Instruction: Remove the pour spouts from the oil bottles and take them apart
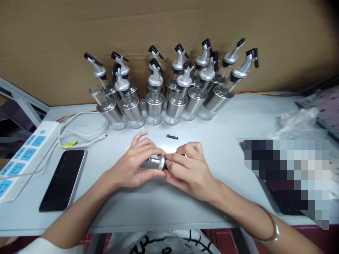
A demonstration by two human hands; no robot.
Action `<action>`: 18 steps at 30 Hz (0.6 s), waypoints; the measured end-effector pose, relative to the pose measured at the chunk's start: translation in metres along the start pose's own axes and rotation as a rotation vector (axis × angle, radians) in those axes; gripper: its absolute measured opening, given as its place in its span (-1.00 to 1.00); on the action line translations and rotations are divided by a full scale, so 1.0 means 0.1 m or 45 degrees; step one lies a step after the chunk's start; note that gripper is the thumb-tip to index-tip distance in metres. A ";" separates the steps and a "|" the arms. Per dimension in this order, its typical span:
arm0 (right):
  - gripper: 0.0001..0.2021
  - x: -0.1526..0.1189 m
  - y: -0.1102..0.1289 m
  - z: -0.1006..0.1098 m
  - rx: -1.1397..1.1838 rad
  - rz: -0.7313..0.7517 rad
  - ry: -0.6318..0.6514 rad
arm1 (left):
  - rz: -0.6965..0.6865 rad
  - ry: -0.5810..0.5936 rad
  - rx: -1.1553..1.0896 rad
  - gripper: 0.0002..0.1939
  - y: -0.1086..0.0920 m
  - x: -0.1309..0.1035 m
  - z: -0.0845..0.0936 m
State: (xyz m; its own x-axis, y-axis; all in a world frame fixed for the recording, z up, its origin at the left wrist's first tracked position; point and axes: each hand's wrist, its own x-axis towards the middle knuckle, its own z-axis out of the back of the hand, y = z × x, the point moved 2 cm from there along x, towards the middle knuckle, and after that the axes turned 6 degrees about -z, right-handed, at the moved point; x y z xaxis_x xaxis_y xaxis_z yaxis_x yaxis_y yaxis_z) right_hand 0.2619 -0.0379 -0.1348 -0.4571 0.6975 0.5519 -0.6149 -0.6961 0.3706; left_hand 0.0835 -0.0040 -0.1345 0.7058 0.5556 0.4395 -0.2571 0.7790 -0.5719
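The left hand (129,167) grips a small silver pourer top with a clear collar rim (161,162), thumb on the near side and fingers on the far side. At its 3 o'clock, the right hand (194,173) pinches around the dark underside, its curled fingers hiding the exact contact. The pourer top lies between both hands, above the grey tabletop (227,134). It looks light and rigid; the smooth, shiny rim may slip, so its wide edge seems the best hold, with the narrow spout spared any bending.

From it, a slim black plastic lever (172,137) lies near 1 o'clock, probably light and easiest lifted by its middle. Glass bottles with brushed-steel sleeves (154,104) stand from 10 to 2 o'clock; their glass looks breakable, the sleeves steadier to grasp. A black-screened phone (63,180) lies just below 9 o'clock.
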 end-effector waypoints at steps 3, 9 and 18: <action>-0.75 0.00 0.02 0.02 -0.147 0.096 -0.016 | 0.050 -0.031 -0.126 -0.65 0.04 -0.01 -0.02; -0.71 -0.03 0.04 0.00 -0.424 0.297 -0.166 | 0.178 -0.046 -0.290 -0.69 0.11 -0.01 -0.02; -0.91 -0.02 -0.10 0.03 -0.180 0.075 0.010 | 0.172 -0.105 -0.133 -0.72 0.08 -0.03 -0.02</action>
State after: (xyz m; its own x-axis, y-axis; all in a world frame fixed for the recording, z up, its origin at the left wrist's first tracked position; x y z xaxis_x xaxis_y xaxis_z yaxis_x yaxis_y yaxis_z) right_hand 0.2714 -0.0327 -0.1374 -0.4997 0.6580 0.5633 -0.6710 -0.7053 0.2286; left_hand 0.0805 -0.0001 -0.1416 0.6117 0.6786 0.4066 -0.2734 0.6636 -0.6963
